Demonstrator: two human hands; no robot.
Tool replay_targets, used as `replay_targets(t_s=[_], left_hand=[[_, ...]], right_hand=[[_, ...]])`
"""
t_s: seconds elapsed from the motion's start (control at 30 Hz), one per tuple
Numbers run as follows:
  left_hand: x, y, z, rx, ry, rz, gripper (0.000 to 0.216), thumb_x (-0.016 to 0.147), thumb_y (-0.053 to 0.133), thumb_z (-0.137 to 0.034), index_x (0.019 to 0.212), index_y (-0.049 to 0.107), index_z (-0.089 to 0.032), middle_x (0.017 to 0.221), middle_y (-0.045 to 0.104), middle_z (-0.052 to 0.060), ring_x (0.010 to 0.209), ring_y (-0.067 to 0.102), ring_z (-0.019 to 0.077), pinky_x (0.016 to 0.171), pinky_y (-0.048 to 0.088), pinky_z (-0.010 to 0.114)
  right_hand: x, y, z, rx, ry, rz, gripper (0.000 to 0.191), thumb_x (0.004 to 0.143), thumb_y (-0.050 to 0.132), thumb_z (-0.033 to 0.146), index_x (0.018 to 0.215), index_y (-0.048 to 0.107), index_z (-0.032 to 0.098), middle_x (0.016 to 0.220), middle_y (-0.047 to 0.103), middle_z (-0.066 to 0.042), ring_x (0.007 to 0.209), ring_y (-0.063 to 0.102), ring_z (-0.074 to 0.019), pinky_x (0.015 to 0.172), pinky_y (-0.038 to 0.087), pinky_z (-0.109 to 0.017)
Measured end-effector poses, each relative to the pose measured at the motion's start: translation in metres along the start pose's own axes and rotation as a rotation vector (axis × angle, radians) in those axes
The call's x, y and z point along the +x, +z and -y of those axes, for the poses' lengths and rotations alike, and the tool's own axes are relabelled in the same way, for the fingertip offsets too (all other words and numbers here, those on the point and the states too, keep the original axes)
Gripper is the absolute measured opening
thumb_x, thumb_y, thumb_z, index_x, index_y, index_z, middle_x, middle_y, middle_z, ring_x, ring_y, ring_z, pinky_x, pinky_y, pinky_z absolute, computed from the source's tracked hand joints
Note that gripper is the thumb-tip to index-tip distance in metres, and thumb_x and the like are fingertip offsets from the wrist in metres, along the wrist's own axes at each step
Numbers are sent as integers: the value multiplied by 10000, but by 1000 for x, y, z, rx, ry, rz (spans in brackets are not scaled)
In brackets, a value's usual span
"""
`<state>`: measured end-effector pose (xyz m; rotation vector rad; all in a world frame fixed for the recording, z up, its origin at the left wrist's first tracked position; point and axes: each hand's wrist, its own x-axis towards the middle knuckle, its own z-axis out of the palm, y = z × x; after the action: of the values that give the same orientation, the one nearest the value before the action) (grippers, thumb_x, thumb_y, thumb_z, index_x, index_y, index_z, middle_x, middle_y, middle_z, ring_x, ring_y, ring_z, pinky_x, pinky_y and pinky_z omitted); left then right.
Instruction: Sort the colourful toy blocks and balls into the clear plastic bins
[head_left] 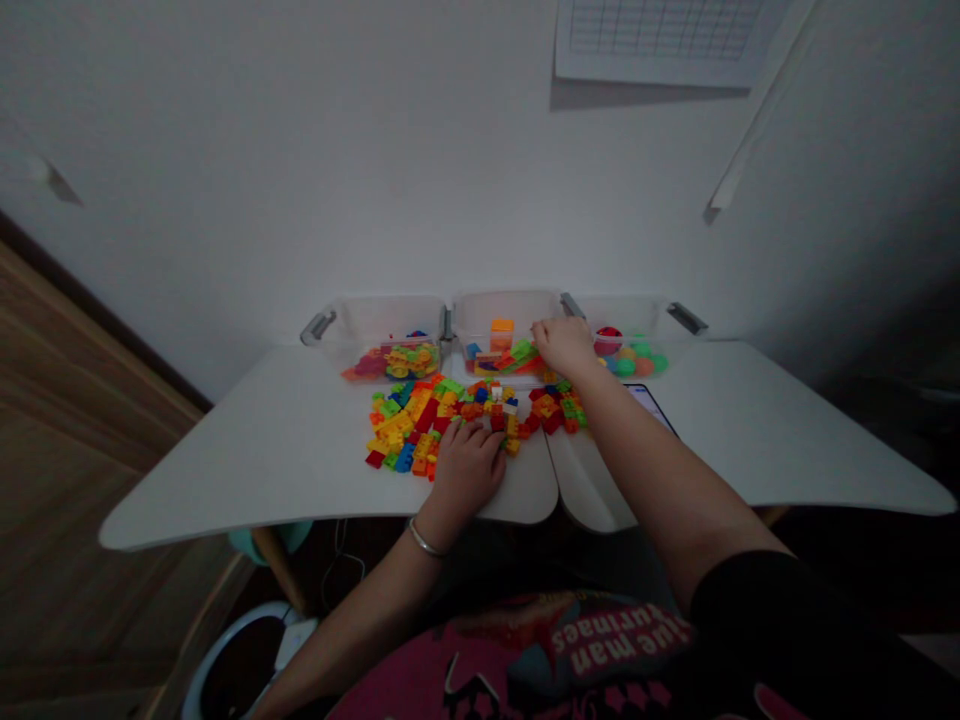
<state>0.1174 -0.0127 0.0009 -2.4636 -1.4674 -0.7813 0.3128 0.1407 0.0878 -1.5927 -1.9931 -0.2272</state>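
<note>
My left hand (471, 462) lies palm down at the near edge of a pile of mixed toy building bricks (420, 410), its fingers apart and touching the bricks. My right hand (568, 345) reaches over the right side of the middle clear bin (480, 308), with its fingers curled together. Whatever those fingers hold, if anything, is hidden. Inside this bin, an orange block (502, 334) stands above red, green and blue bricks. A smaller cluster of bricks (551, 405) sits on the table below my right wrist.
The left clear bin (375, 312) contains yellow and pink pieces. Coloured balls (630, 360) fill the bottom of the right clear bin (637, 308). A phone (651, 402) rests partly beneath my right forearm. A seam divides the white table (285, 440).
</note>
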Motion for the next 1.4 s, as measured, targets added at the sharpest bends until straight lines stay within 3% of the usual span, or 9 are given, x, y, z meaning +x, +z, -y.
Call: replay_targets(t_s=[0.23, 0.37, 0.5, 0.67, 0.9, 1.03, 1.27, 1.4], left_hand=[[0, 0, 2, 3, 1, 15, 269, 876, 577, -253, 1089, 729, -194, 1042, 752, 90, 1059, 634, 284, 1073, 404, 522], [1, 0, 2, -2, 5, 12, 263, 872, 579, -242, 1084, 728, -200, 1043, 752, 90, 1054, 637, 280, 1064, 410, 522], [1, 0, 1, 0, 9, 1, 265, 871, 587, -244, 1092, 725, -197, 1027, 755, 90, 1059, 639, 285, 1057, 413, 530], [1, 0, 1, 3, 10, -8, 259, 876, 589, -251, 1087, 728, -196, 1023, 755, 93, 1054, 644, 284, 1054, 414, 528], [0, 2, 1, 14, 16, -20, 263, 868, 597, -241, 1090, 730, -196, 1019, 755, 95, 1055, 646, 287, 1056, 411, 534], [0, 1, 0, 17, 13, -27, 262, 876, 588, -249, 1088, 732, -195, 1012, 756, 97, 1053, 647, 286, 1054, 414, 534], [1, -1, -1, 14, 4, 1, 269, 874, 588, -251, 1099, 726, -200, 1033, 752, 97, 1070, 643, 287, 1069, 407, 546], [1, -2, -1, -4, -3, 4, 271, 866, 596, -238, 1104, 724, -207, 1045, 750, 98, 1089, 638, 286, 1076, 403, 547]], right_hand=[[3, -3, -8, 210, -4, -13, 289, 936, 488, 271, 1025, 740, 160, 1025, 748, -130, 1061, 649, -298, 1018, 421, -500], [-5, -13, -11, 419, -57, -164, 277, 912, 472, 220, 1045, 712, 177, 1100, 730, -103, 1079, 643, -256, 985, 469, -433], [-21, -24, -8, 471, -125, -266, 259, 891, 492, 226, 1025, 710, 187, 1047, 725, -94, 1015, 648, -245, 957, 484, -419], [-49, -24, -14, 482, -125, -98, 237, 875, 533, 243, 1008, 723, 195, 1013, 730, -83, 949, 656, -229, 900, 511, -402], [-103, 8, -22, 247, -187, 185, 231, 845, 618, 218, 1041, 739, 194, 1133, 725, -92, 1103, 613, -275, 1009, 452, -466], [-121, 19, -19, 154, -193, 191, 259, 867, 628, 250, 1098, 734, 201, 1253, 672, -107, 1198, 550, -297, 1053, 423, -494], [-132, 33, -19, 138, -169, 108, 289, 875, 635, 223, 1152, 712, 202, 1278, 656, -109, 1256, 504, -306, 1082, 412, -510], [-133, 40, -19, 131, -203, 41, 225, 876, 658, 248, 1083, 732, 200, 1261, 668, -102, 1256, 503, -314, 1079, 418, -506]])
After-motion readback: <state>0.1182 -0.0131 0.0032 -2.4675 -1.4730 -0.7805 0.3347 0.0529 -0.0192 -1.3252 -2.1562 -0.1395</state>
